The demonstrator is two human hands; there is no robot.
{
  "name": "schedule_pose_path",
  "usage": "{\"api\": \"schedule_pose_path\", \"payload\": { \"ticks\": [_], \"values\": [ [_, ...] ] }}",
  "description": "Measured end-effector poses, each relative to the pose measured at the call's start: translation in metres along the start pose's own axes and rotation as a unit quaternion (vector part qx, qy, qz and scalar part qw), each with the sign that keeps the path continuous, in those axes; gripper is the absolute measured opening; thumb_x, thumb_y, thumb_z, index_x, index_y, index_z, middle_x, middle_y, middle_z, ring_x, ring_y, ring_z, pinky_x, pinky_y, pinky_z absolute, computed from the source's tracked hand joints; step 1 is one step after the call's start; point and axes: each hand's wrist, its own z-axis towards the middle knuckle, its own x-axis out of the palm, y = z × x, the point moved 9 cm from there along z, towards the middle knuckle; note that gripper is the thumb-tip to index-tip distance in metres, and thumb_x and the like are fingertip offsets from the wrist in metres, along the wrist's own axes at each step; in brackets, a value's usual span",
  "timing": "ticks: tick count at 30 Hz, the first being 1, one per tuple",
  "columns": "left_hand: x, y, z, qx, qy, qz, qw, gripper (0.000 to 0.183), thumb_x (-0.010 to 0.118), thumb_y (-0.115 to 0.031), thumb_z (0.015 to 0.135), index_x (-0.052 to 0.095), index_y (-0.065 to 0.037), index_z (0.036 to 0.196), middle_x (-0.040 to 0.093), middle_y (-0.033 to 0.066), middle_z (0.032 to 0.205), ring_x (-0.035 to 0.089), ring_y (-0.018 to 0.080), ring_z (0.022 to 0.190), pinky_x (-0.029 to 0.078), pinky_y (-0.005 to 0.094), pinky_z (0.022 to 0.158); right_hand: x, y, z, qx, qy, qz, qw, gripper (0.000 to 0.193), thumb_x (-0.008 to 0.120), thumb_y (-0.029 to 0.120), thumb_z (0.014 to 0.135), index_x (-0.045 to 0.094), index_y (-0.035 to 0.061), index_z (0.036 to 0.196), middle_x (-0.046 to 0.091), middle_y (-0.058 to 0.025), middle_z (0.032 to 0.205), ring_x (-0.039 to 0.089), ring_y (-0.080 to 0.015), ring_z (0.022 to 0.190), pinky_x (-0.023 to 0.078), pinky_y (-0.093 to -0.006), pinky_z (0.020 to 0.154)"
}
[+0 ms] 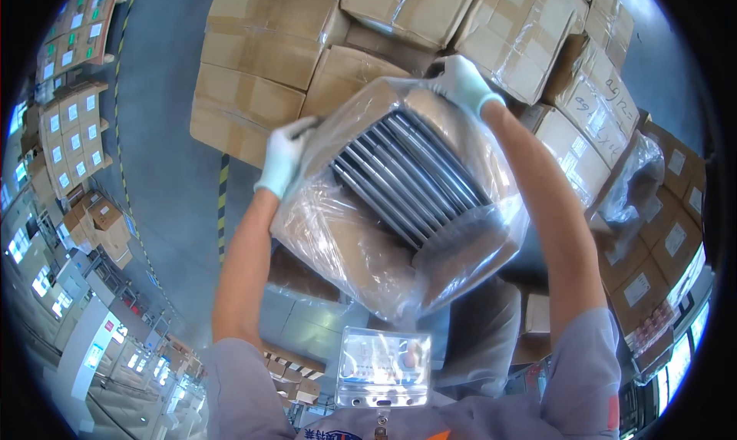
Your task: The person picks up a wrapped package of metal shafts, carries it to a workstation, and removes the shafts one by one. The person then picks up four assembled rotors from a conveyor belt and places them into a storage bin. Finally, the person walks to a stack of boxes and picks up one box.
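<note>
Between my raised hands is an open cardboard box (469, 257) with a clear plastic bag (326, 244) spread over its flaps. Inside lies a row of several dark, shiny metal tubes or rods (414, 175), slanting side by side. My left hand (288, 154), in a white glove, closes on the bag and box at the left side, its fingertips partly hidden. At the far right corner my right hand (463, 85), also gloved in white, has its fingers curled over the edge. How much is cardboard and how much plastic in each grip is hard to see.
Taped cartons (261, 67) stand stacked just beyond the box. More cartons (664, 202) fill the right side, with loose plastic film (636, 179) beside them. Labelled pallet loads (74, 137) stand far left across the grey floor (165, 87). A clear badge holder (384, 367) hangs at my chest.
</note>
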Motion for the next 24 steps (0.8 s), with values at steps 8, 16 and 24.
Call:
{"api": "schedule_pose_path", "payload": {
  "ticks": [8, 16, 24],
  "values": [
    [-0.003, -0.028, -0.101, -0.173, 0.106, -0.276, 0.939, 0.036, 0.062, -0.018, 0.094, 0.061, 0.007, 0.121, 0.066, 0.0098, 0.113, 0.063, 0.0193, 0.098, 0.051, 0.0304, 0.088, -0.011, 0.038, -0.033, -0.089, -0.139, -0.133, 0.977, 0.037, 0.073, 0.036, 0.08, 0.063, 0.0129, 0.107, 0.07, -0.0148, 0.094, 0.067, -0.0349, 0.089, 0.052, -0.0437, 0.076],
    [-0.017, -0.16, -0.128, 0.029, -0.015, 0.207, 0.978, 0.089, 0.073, -0.046, 0.083, 0.034, 0.004, 0.145, 0.041, 0.0294, 0.145, 0.037, 0.0395, 0.139, 0.034, 0.0421, 0.113, -0.032, 0.005, -0.058, -0.087, -0.183, -0.131, 0.97, 0.034, 0.078, 0.022, 0.077, 0.06, 0.0094, 0.103, 0.067, -0.0116, 0.1, 0.066, -0.032, 0.091, 0.052, -0.0412, 0.076],
    [-0.021, -0.105, -0.187, 0.089, -0.186, 0.355, 0.912, 0.044, 0.057, -0.021, 0.093, 0.051, -0.007, 0.134, 0.054, 0.0184, 0.13, 0.054, 0.0373, 0.118, 0.044, 0.0456, 0.098, -0.037, -0.01, -0.125, -0.171, -0.215, -0.147, 0.95, 0.041, 0.07, 0.002, 0.076, 0.063, 0.0086, 0.116, 0.06, -0.0151, 0.108, 0.061, -0.0346, 0.096, 0.05, -0.0427, 0.082]
  ]
}}
